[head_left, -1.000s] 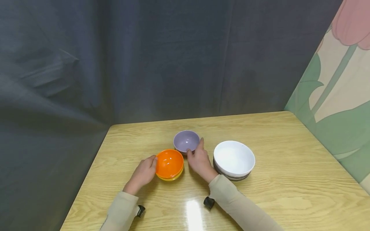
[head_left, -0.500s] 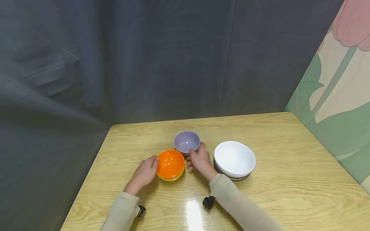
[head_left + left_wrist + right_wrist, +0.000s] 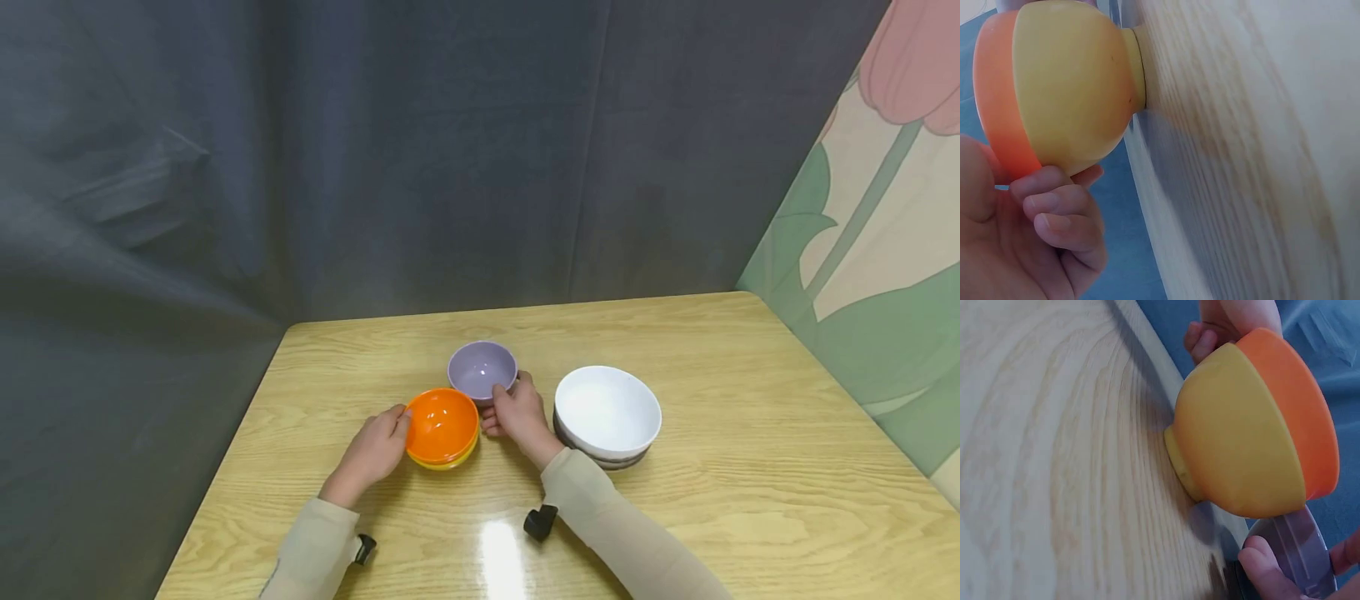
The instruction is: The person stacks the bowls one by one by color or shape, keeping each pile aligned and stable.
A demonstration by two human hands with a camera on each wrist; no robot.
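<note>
An orange bowl (image 3: 442, 423) sits nested inside a yellow bowl (image 3: 1069, 87), whose foot rests on the table. My left hand (image 3: 373, 448) grips this pair at its left side, thumb at the orange rim and fingertips curled against the outside. Just behind, a smaller purple bowl (image 3: 482, 367) stands close against the orange bowl. With the thumb over its near right rim and the fingers below, my right hand (image 3: 521, 417) holds the purple bowl. In the right wrist view a dark shape (image 3: 1238, 578) shows under the purple bowl, partly hidden by the fingers.
To the right of my right hand, a large white bowl (image 3: 609, 410) is stacked in a dark grey-brown bowl (image 3: 611, 463). The wooden table (image 3: 750, 400) ends at a dark curtain (image 3: 465, 167) behind, and a flower-patterned wall (image 3: 885, 292) borders it on the right.
My right hand's fingers have slid from the purple bowl's right rim to lower under its near side. The purple bowl has shifted very slightly left and nearer. My left hand stays put.
</note>
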